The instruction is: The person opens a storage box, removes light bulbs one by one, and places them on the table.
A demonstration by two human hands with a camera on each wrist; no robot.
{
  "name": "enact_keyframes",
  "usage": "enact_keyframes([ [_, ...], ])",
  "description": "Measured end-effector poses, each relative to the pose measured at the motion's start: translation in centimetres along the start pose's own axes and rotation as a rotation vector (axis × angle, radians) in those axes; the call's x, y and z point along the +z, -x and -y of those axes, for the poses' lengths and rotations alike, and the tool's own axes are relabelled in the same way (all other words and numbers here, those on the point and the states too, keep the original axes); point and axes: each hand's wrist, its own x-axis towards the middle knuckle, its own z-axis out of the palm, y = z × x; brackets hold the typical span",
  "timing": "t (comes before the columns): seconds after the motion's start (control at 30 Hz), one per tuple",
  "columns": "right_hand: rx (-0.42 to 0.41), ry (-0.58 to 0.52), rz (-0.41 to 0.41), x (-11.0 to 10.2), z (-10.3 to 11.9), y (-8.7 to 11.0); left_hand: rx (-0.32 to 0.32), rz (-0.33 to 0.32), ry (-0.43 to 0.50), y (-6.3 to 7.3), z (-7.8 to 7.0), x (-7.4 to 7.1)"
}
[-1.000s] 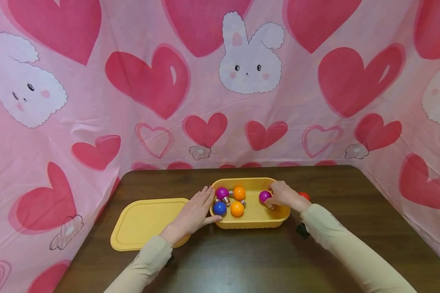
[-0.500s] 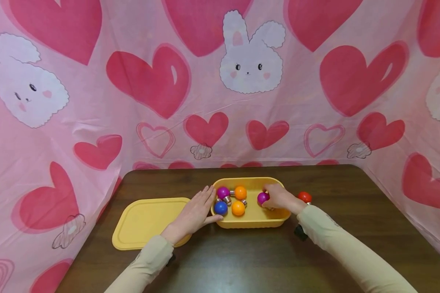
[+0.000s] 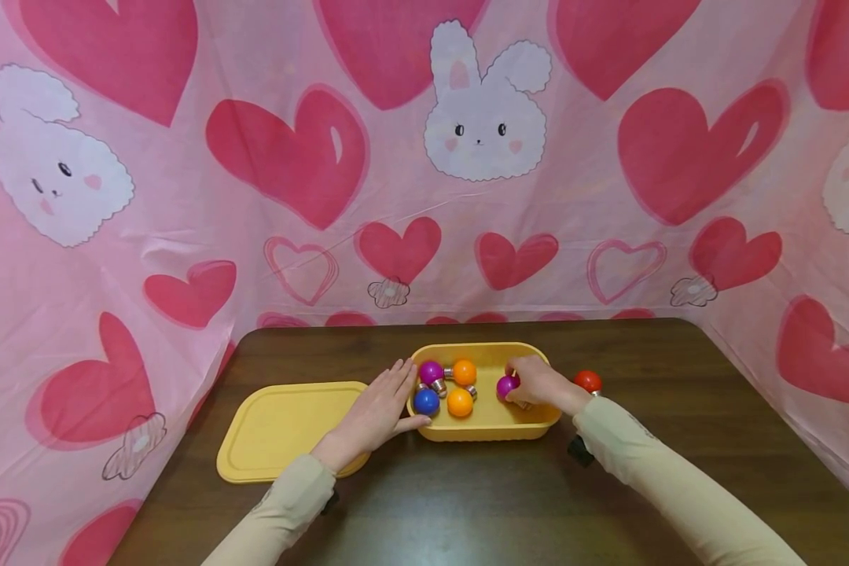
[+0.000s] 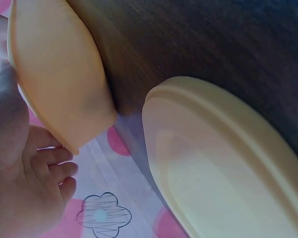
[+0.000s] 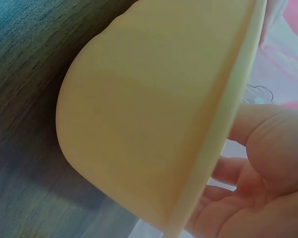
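Note:
A yellow plastic container (image 3: pixel 484 433) stands on the dark table with several toy light bulbs inside. My left hand (image 3: pixel 376 410) rests against its left end, fingers extended along the rim; the left wrist view shows that hand (image 4: pixel 25 173) at the edge. Over the right end reaches my right hand (image 3: pixel 540 383), pinching a purple bulb (image 3: pixel 507 387) inside. In the right wrist view the container wall (image 5: pixel 144 109) hides the bulb and fingertips. Another purple bulb (image 3: pixel 431 372), a blue bulb (image 3: pixel 426 402), and orange bulbs (image 3: pixel 460 402) lie at the left end.
A yellow lid (image 3: pixel 283 432) lies flat on the table left of the container, partly under my left forearm. To the right, a red bulb (image 3: pixel 588 381) lies on the wooden table (image 3: pixel 467 503). A pink heart-and-rabbit cloth (image 3: pixel 481 236) hangs behind.
My right hand has moved slightly left within the container, and the purple bulb has shifted slightly left and down. More of the red bulb shows. My left hand stays at the rim.

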Motion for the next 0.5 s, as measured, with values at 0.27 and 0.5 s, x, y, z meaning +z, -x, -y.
enact_keyframes([
  [0.27,-0.005,-0.022,-0.003,-0.4,0.3,0.7,0.000,0.005,0.002,0.0,0.1,0.1],
  [0.5,-0.029,-0.061,-0.039,-1.8,0.7,1.5,-0.003,0.008,0.006,0.1,0.1,0.1],
])
